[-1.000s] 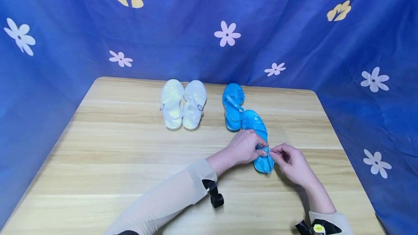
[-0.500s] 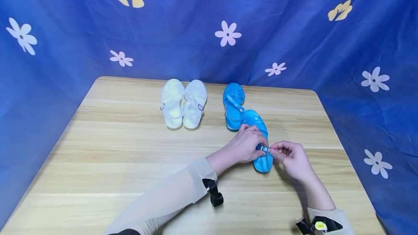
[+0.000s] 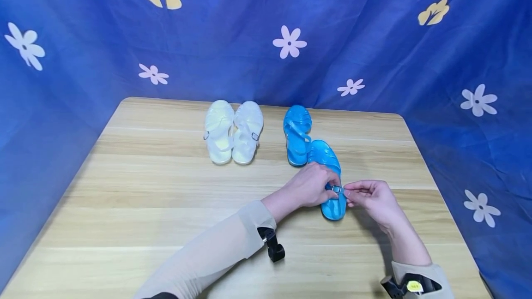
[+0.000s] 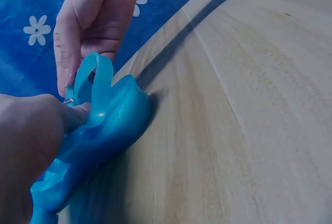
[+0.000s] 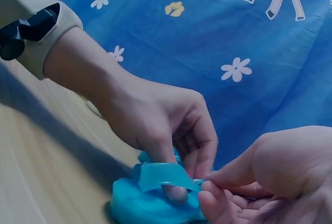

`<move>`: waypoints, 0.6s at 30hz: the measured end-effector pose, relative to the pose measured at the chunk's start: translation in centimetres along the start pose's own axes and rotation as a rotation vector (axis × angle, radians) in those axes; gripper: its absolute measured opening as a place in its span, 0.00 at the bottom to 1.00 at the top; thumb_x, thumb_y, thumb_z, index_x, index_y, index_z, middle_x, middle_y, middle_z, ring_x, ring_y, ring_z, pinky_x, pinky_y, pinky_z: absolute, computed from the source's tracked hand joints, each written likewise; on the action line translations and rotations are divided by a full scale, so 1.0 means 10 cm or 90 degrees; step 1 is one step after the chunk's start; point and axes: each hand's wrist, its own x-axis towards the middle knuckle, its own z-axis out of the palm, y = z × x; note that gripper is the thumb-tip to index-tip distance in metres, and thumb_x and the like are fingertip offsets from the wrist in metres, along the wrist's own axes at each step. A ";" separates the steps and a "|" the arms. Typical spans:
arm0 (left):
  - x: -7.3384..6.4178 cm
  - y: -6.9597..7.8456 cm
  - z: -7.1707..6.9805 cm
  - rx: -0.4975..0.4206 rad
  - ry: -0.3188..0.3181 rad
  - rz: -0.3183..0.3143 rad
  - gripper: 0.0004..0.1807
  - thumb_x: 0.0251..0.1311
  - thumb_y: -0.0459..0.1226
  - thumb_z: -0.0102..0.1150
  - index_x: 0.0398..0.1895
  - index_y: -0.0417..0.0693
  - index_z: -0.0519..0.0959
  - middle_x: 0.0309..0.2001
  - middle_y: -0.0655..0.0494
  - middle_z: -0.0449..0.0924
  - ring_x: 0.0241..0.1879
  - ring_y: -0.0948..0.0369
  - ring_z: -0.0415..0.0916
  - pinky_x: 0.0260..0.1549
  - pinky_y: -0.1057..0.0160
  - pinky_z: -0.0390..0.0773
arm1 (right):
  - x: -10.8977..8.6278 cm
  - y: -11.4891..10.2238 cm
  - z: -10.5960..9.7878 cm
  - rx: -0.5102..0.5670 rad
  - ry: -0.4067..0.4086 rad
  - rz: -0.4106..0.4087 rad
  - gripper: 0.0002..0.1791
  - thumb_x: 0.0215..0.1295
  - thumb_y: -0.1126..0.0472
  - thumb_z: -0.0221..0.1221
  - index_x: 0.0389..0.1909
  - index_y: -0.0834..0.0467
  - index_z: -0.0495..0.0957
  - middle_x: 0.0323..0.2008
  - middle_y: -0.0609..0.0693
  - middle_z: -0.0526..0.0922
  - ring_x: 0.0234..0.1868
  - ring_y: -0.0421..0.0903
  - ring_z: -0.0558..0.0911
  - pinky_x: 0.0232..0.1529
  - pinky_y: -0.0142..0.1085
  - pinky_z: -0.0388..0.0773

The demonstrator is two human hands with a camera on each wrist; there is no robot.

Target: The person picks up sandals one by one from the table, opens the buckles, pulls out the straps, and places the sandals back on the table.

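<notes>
Here, blue sandals [image 3: 325, 155] rest on a wood-grained table [image 3: 158, 179] before flowered cloth [image 3: 224, 36].

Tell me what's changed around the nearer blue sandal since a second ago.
The buckle has turned, its frame now facing the head camera more squarely. The heel of the nearer blue sandal has shifted slightly left, and the right hand sits slightly higher in the head view. Nothing was visibly let go: both hands stay at the strap. The left hand, white sandals and other blue sandal look unmoved.
</notes>
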 end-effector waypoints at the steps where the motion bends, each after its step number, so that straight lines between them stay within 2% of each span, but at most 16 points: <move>1: 0.00 -0.01 0.00 -0.011 -0.003 0.001 0.13 0.64 0.51 0.75 0.45 0.58 0.90 0.39 0.69 0.86 0.39 0.71 0.77 0.48 0.65 0.74 | 0.01 0.00 0.00 0.002 0.002 0.008 0.15 0.71 0.73 0.64 0.52 0.81 0.79 0.42 0.67 0.88 0.37 0.47 0.90 0.40 0.41 0.89; 7: 0.00 -0.07 0.01 -0.121 -0.027 0.014 0.16 0.63 0.49 0.75 0.50 0.53 0.90 0.41 0.67 0.84 0.43 0.70 0.78 0.51 0.69 0.74 | 0.04 0.03 -0.02 0.024 0.006 0.027 0.14 0.70 0.76 0.62 0.52 0.83 0.79 0.40 0.64 0.89 0.35 0.45 0.89 0.41 0.40 0.89; 10: 0.00 -0.08 0.02 -0.158 -0.031 0.000 0.17 0.63 0.48 0.75 0.52 0.53 0.90 0.40 0.69 0.83 0.43 0.70 0.78 0.51 0.70 0.73 | 0.05 0.06 -0.03 0.035 0.000 0.017 0.14 0.70 0.77 0.62 0.51 0.84 0.78 0.39 0.63 0.89 0.35 0.44 0.89 0.40 0.39 0.89; 15: 0.00 -0.03 0.02 -0.174 -0.023 -0.050 0.15 0.64 0.46 0.76 0.51 0.53 0.91 0.44 0.67 0.87 0.48 0.70 0.81 0.58 0.68 0.73 | 0.06 0.07 -0.03 0.047 -0.001 0.008 0.14 0.70 0.76 0.63 0.50 0.84 0.79 0.38 0.62 0.90 0.33 0.43 0.88 0.39 0.38 0.89; 18: 0.00 0.00 0.02 -0.166 -0.012 -0.052 0.15 0.64 0.45 0.76 0.51 0.51 0.91 0.45 0.64 0.89 0.50 0.70 0.82 0.57 0.71 0.74 | 0.08 0.05 -0.01 0.047 0.011 0.005 0.13 0.70 0.75 0.63 0.48 0.83 0.80 0.37 0.61 0.90 0.32 0.43 0.88 0.38 0.38 0.89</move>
